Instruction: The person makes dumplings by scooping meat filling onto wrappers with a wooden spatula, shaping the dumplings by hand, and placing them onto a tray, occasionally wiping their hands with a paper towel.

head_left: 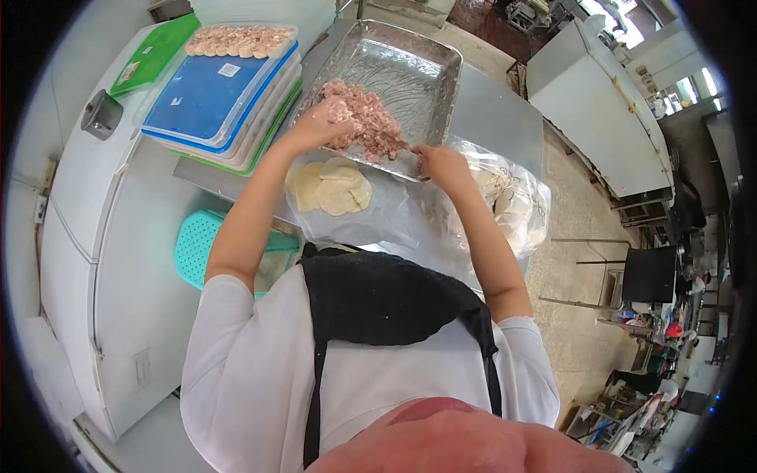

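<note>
My left hand (pixel 322 124) is closed over the near left of a metal tray (pixel 430 63), fingers round a pale dumpling wrapper (pixel 340 109) with pinkish filling on it. Ground meat (pixel 371 118) is heaped in the tray's near left part. At the tray's near right corner, my right hand (pixel 444 167) grips a thin tool (pixel 405 146), its far end in the meat; its exact kind is hard to make out. Round dough wrappers (pixel 335 187) lie overlapped on a plastic sheet (pixel 363 225) just below the tray.
Stacked lidded containers (pixel 213 94) stand left, topped by a row of filled dumplings (pixel 240 41). A clear plastic bag (pixel 512 205) with pale contents sits right. A green lid (pixel 154 57), a metal cup (pixel 102 116) and a turquoise basket (pixel 203 246) are farther left.
</note>
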The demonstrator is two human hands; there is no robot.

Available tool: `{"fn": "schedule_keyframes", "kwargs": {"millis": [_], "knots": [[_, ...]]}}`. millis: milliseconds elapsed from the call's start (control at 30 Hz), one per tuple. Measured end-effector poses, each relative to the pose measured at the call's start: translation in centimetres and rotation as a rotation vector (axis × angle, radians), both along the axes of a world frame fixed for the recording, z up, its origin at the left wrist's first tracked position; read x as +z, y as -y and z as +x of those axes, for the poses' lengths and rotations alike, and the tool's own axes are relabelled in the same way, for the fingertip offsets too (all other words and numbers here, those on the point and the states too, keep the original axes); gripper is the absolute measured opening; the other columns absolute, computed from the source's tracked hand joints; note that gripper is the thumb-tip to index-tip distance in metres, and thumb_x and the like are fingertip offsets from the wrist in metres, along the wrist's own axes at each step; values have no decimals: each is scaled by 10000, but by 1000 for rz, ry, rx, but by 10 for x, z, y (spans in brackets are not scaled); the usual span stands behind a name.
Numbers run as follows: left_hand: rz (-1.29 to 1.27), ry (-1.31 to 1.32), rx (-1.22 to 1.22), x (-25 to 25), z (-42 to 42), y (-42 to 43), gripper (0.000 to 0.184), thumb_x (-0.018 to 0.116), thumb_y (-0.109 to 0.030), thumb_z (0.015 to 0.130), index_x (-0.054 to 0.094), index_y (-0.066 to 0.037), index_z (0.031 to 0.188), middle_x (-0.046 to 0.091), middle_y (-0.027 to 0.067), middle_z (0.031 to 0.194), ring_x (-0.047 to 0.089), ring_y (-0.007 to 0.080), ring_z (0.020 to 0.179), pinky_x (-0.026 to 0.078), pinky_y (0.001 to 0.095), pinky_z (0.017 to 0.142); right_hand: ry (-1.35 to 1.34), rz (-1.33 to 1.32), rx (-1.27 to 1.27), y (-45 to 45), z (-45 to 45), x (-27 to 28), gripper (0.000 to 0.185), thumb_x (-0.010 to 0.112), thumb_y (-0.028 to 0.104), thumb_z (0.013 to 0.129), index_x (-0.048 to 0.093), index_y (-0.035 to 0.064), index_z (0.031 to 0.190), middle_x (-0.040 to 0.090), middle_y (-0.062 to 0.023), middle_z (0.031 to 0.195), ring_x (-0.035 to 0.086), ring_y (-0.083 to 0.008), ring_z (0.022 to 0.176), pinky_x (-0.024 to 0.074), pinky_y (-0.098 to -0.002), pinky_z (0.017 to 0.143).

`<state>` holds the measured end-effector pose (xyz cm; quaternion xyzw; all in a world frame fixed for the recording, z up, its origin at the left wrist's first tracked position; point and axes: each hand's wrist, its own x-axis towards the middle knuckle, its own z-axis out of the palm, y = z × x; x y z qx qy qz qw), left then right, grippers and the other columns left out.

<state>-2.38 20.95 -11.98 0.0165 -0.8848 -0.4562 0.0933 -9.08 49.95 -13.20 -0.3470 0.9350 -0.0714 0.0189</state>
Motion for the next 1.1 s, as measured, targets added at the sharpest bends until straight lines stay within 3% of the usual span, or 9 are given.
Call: {"fn": "schedule_keyframes", "kwargs": {"millis": [233,333,400,500,600,733,833,900,1100], "knots": [[85,-344,-184,49,29,-31,501,728,-181,758,551,-79,1216,608,110,1188,559,223,1114,416,313,958,295,-572,27,-32,30,82,296,567,278,923,650,75,1121,682,-145,1033,657,-235,906,484,-313,808],[251,19,-270,57,35,-45,463,734,-185,746,593,-76,1173,639,94,1118,577,226,1077,413,316,970,467,-437,102,-22,42,84,345,578,318,927,634,62,1152,681,-119,1065,636,-167,907,470,-294,809],[-120,-186,-315,57,34,-45,444,754,-222,722,627,-56,1114,658,107,1028,593,235,1029,427,334,950,383,-513,255,-25,35,64,308,584,292,919,644,72,1127,687,-112,971,655,-220,836,490,-323,741],[72,-168,-109,28,37,-44,466,770,-253,696,613,-39,1080,642,136,1037,592,249,1026,435,352,933,-64,-234,168,-26,48,106,269,585,265,910,651,88,1102,649,-105,821,631,-290,740,494,-369,657],[87,-46,-55,8,28,-28,529,791,-252,692,601,-15,1125,626,101,1080,564,198,1047,430,315,927,-212,-316,232,-11,68,97,242,586,246,898,651,103,1082,585,-105,731,585,-341,690,472,-418,602],[114,-28,-126,60,51,-29,499,779,-201,713,597,-26,1144,628,103,1085,576,179,1024,439,301,915,-176,-330,241,-10,55,119,253,578,247,904,639,100,1101,620,-116,806,608,-327,711,482,-394,626],[125,-327,-287,70,54,-15,493,773,-237,728,594,-42,1143,624,108,1073,585,201,973,452,320,872,-23,-432,174,-4,62,140,266,517,285,931,612,148,1137,626,-126,846,617,-320,789,493,-416,673],[114,-208,-231,81,60,-6,375,766,-233,751,613,-35,1031,654,75,966,601,174,843,476,304,797,-20,-491,299,15,74,139,284,512,274,934,613,120,1150,644,-162,914,617,-342,833,491,-414,713],[25,57,-142,106,64,76,389,768,-180,750,597,-46,1072,620,37,920,573,126,853,467,280,781,91,-571,138,60,71,120,280,561,253,914,636,68,1111,649,-194,955,613,-370,868,489,-381,763]]}}
